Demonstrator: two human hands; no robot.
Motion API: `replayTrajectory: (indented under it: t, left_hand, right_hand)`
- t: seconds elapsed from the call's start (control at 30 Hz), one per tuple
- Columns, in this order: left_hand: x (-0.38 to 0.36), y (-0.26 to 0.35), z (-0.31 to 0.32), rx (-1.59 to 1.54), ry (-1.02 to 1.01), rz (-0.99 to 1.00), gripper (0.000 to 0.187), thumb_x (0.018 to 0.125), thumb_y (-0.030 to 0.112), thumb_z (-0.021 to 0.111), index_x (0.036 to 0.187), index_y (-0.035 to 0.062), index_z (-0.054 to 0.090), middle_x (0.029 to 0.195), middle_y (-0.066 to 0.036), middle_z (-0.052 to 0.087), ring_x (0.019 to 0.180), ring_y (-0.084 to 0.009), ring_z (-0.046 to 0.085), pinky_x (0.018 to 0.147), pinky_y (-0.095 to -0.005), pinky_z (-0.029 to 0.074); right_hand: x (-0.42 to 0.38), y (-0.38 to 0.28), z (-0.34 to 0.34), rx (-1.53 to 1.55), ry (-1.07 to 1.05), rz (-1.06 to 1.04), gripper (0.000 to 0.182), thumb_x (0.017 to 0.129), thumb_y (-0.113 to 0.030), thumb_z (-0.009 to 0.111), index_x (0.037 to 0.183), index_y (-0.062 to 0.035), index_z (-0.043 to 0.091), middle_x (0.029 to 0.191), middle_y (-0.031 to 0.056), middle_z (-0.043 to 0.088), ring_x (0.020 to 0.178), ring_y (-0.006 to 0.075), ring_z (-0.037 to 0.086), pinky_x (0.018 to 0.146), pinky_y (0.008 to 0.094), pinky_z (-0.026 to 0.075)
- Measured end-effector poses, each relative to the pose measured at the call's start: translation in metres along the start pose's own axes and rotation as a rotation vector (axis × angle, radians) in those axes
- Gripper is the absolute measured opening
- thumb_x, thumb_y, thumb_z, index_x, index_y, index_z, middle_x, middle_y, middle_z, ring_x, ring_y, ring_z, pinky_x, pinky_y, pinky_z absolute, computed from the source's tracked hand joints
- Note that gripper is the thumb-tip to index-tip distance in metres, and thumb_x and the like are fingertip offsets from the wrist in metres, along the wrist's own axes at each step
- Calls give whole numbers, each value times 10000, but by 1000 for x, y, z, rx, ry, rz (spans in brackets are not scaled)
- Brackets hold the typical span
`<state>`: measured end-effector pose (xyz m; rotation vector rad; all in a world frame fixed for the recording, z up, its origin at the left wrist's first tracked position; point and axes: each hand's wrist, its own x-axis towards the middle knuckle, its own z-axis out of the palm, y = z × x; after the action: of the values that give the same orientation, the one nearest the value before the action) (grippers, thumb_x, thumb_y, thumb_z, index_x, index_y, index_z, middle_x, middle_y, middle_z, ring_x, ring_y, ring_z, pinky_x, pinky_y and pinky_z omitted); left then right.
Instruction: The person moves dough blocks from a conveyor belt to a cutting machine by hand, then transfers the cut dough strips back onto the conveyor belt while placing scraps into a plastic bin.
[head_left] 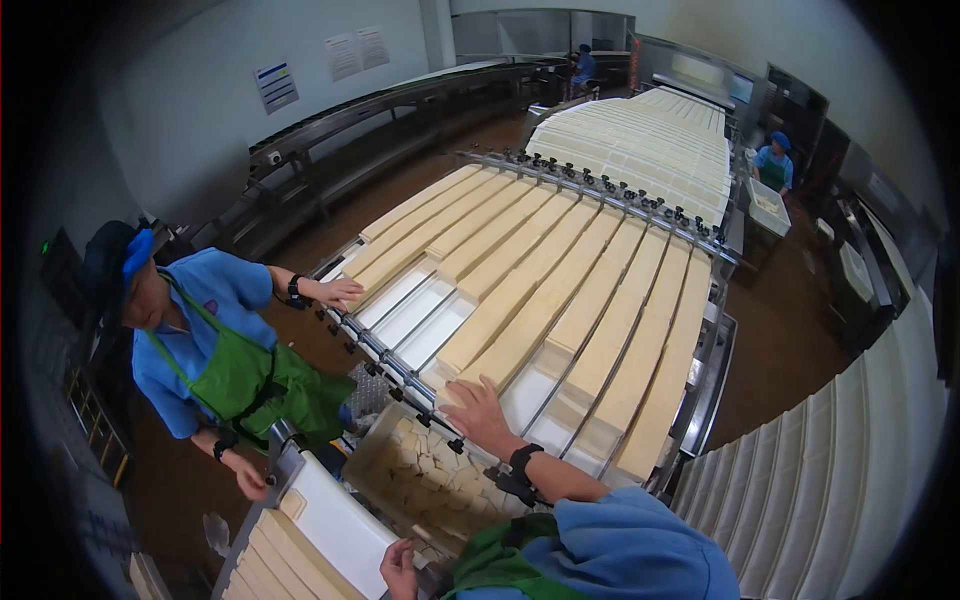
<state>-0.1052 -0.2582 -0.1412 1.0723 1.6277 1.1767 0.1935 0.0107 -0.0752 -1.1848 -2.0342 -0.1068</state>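
Observation:
My right hand (pixel 476 412), with a black band at the wrist, rests spread and open on the near end of a long cream-coloured row of thin pieces packed on edge (pixel 530 315). Down at the bottom edge, my left hand (pixel 399 570) has its fingers curled; whatever may be in them is hidden. It is close to a white-topped conveyor (pixel 340 520) that carries similar cream rows (pixel 290 560). Several more such rows lie side by side in lanes, split by metal rods, on the big conveyor table (pixel 425 318).
A bin (pixel 375 455) of broken cream pieces stands below the table's near rail. At left, a co-worker in a green apron (pixel 235 385) touches the leftmost row. A knobbed bar (pixel 610 190) crosses the table. Corrugated white sheeting (pixel 810 480) is at right; other workers are farther back.

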Motion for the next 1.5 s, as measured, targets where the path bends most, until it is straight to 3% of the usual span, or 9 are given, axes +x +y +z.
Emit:
replayTrajectory:
  t: [0.03, 0.17, 0.43, 0.5, 0.83, 1.17, 1.5]
  left_hand:
    - [-1, -2, 1, -125, -16, -43, 224, 1029, 43, 602, 1241, -22, 626, 1098, -105, 709, 979, -189, 694, 888, -328, 578]
    - [0, 1, 8, -131, -25, -27, 225, 1024, 38, 603, 1240, -20, 630, 1096, -100, 707, 993, -189, 691, 883, -321, 577]
    - [-4, 11, 11, 135, -76, -92, 289, 939, -7, 680, 1227, -29, 661, 1118, -95, 722, 1039, -165, 701, 942, -315, 559]
    - [-6, 12, 12, 73, -69, -119, 325, 920, -9, 694, 1244, -17, 661, 1130, -104, 728, 1048, -172, 708, 942, -321, 561]
    - [-6, 0, 14, 118, -57, -53, 366, 860, -24, 743, 1221, 5, 687, 1068, -95, 711, 986, -191, 708, 923, -324, 575]
    - [-12, 16, 12, 180, -51, -2, 370, 851, 57, 761, 1209, 12, 682, 1050, -122, 696, 968, -225, 704, 888, -336, 572]
    - [-17, 19, 10, 267, -45, 34, 375, 821, 50, 774, 1183, 27, 681, 1068, -121, 691, 953, -250, 704, 860, -353, 577]
  right_hand:
    - [-1, 0, 1, 1, 0, -2, 190, 891, -251, 747, 1075, -213, 778, 1381, 104, 595, 1343, 286, 507, 1186, 593, 304]
    - [-1, 2, 3, 15, 12, 7, 196, 892, -230, 744, 1084, -209, 776, 1373, 105, 597, 1339, 288, 510, 1177, 592, 311]
    - [-5, 6, 16, 47, 18, -1, 195, 895, -221, 732, 1083, -199, 776, 1362, 111, 607, 1313, 294, 528, 1153, 621, 316]
    - [-6, 11, 24, -18, 37, 10, 184, 902, -222, 722, 1075, -194, 778, 1358, 107, 614, 1315, 295, 530, 1155, 616, 312]
    - [0, 4, 8, 13, -42, 2, 285, 805, -142, 803, 1080, -209, 774, 1410, 105, 579, 1335, 310, 508, 1164, 598, 307]
    - [4, -2, 8, -155, -93, -25, 223, 882, -183, 745, 1089, -263, 763, 1539, 118, 477, 1414, 315, 443, 1193, 630, 262]
    - [21, 2, 2, -278, -335, -28, 201, 889, -254, 736, 1071, -283, 818, 1484, 88, 535, 1464, 326, 389, 1225, 669, 159]
